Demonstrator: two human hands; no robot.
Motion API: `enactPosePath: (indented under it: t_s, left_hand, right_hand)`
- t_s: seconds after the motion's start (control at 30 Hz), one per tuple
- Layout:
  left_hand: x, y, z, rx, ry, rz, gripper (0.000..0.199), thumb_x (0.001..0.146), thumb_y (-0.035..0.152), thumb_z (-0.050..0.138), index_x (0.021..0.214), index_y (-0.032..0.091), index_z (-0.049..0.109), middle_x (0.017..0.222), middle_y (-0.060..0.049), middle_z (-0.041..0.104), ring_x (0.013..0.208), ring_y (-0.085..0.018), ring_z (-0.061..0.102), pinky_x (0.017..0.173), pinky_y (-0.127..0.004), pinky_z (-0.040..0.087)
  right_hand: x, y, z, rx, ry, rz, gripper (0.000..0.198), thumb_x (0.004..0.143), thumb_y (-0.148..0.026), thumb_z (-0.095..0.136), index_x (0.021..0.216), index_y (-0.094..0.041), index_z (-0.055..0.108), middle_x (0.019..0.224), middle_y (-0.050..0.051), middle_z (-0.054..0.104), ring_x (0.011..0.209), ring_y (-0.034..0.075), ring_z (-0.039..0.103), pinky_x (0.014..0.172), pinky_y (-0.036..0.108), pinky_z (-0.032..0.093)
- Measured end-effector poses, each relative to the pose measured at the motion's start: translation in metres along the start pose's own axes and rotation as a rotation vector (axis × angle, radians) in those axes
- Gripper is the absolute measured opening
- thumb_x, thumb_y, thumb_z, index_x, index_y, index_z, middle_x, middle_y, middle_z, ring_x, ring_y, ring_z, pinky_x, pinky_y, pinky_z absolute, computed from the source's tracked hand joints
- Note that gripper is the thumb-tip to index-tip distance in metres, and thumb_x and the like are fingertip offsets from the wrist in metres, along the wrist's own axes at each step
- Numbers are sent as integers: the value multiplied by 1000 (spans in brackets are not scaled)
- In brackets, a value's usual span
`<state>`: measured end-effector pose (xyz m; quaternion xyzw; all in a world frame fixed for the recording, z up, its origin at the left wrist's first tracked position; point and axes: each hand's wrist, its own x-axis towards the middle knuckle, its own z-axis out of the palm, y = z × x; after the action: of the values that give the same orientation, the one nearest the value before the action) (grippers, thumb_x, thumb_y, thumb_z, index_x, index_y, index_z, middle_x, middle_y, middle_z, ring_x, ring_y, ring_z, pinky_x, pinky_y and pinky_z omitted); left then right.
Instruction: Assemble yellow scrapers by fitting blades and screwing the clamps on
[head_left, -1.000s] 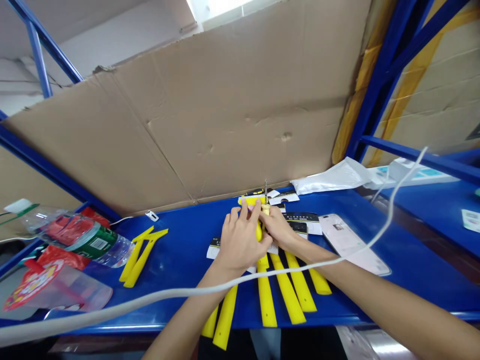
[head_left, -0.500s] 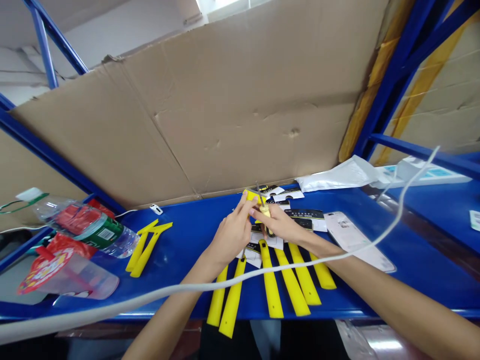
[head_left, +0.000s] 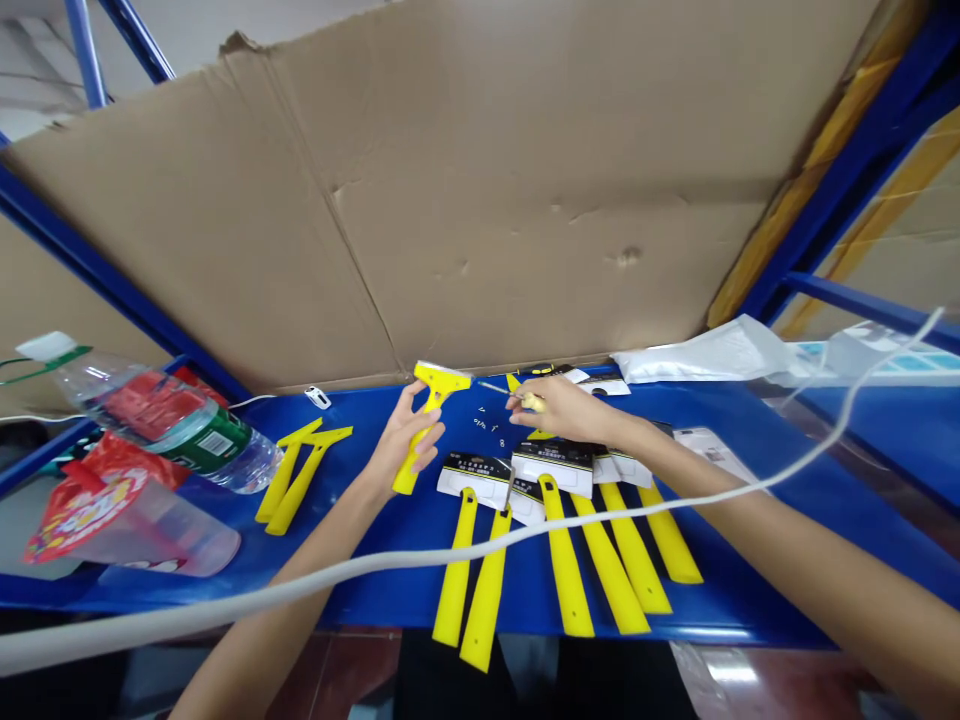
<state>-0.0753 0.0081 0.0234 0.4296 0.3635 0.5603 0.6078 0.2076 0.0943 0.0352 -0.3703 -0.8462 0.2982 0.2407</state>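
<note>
My left hand (head_left: 409,437) is wrapped around the handle of a yellow scraper (head_left: 444,379), whose wide head rises above my fingers with a pale strip along its top edge, while the handle's lower end slants out beneath my palm. My right hand (head_left: 561,406) grasps a screwdriver (head_left: 534,402) by its pale yellow grip, the thin shaft aimed left at the near end of the scraper's head; whether the tip touches it I can't tell. Another yellow piece (head_left: 538,436) lies by my right hand, partly hidden. On the blue tabletop (head_left: 697,405) between my hands are a few tiny pale bits (head_left: 484,421), too small for me to identify. The black-and-white cards (head_left: 474,480) nearer me carry lines of fine print I can't make out, and the bottle (head_left: 176,420) has a green label with a white barcode panel, its brand unreadable. The cup (head_left: 150,525) has bright red-and-yellow lettering or pictures around its top, also illegible from here. Counting, I have one scraper in my grasp, six yellow handles (head_left: 568,570) fanned out below the cards, and two more yellow scrapers (head_left: 296,480) side by side to the left. The cards overlap too much to number. There is one bottle, one cup and one pale phone (head_left: 718,452), the last partly behind my right forearm.
</note>
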Motion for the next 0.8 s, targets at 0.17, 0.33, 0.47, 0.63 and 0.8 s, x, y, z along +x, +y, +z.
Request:
enactPosePath:
  t_s: [0.17,0.33,0.47,0.63,0.8]
  left_hand:
    - [1,4,-22,-228,-28,-23,64,91,7,75,144,36,54,158,-9,61,46,4,34,33,-7,24]
    - [-4,3,-24,-271,-58,-19,74,85,3,75,145,39,53,154,-8,64,44,5,37,39,-9,30]
    - [-5,1,-22,-261,-73,-33,76,80,2,78,143,37,53,125,-3,73,42,4,40,43,-11,33]
    - [-2,-4,-23,-235,-116,-80,76,79,2,80,141,35,51,119,-1,72,43,3,44,44,-13,35]
    - [1,-4,-21,-234,-55,-77,71,80,1,78,137,33,52,134,-5,70,45,3,46,46,-14,39]
  right_hand:
    - [42,7,13,-168,-248,-79,16,78,-25,90,93,-23,84,107,8,84,98,28,77,87,35,51]
    - [55,14,25,-210,-376,-130,11,85,-26,86,95,-23,82,99,4,83,92,24,76,79,31,47]
    - [53,18,30,-206,-414,-179,8,94,-29,79,96,-21,80,101,5,82,93,21,74,81,29,47]
    - [49,17,30,-236,-426,-200,11,101,-28,70,99,-19,76,107,9,80,97,23,73,84,31,48]
    - [45,15,30,-266,-439,-213,15,107,-25,61,101,-18,73,110,13,79,99,25,72,84,32,49]
